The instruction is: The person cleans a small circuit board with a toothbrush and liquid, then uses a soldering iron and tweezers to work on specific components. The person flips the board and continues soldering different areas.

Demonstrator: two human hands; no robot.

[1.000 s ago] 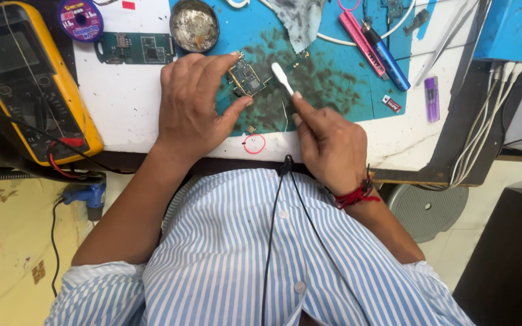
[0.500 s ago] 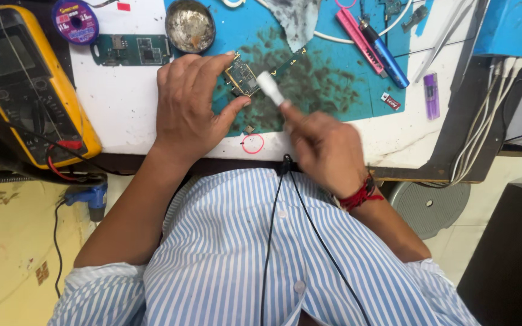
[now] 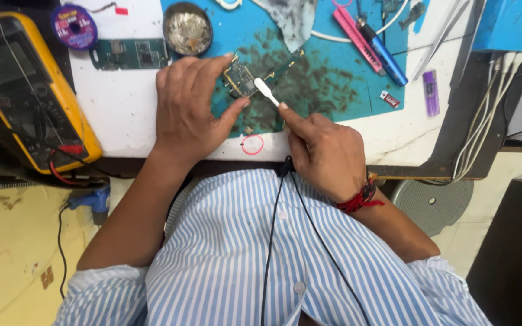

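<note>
A small circuit board is held down on the stained blue mat of the worktop, near the mat's left part. The left hand is clamped on it: the forefinger is laid along the board's far edge and the thumb is pressed against its near edge, so the board is pinched between them. The right hand is closed around a white brush-like tool, gripped low on the handle, with the forefinger stretched along it.

Key relation: the board lies up and to the left of the right hand, and the tool's long axis runs along that same diagonal, from the fingertips toward the board. The white tip is seen touching, or just beside, the board's right edge; actual contact cannot be told from this view. The left hand is the nearer of the two, being already on the board.

Around the work: a round tin just beyond the left hand, a second green board to its left, a yellow multimeter at the worktop's left end, and a blue pen-shaped tool well apart on the right.
</note>
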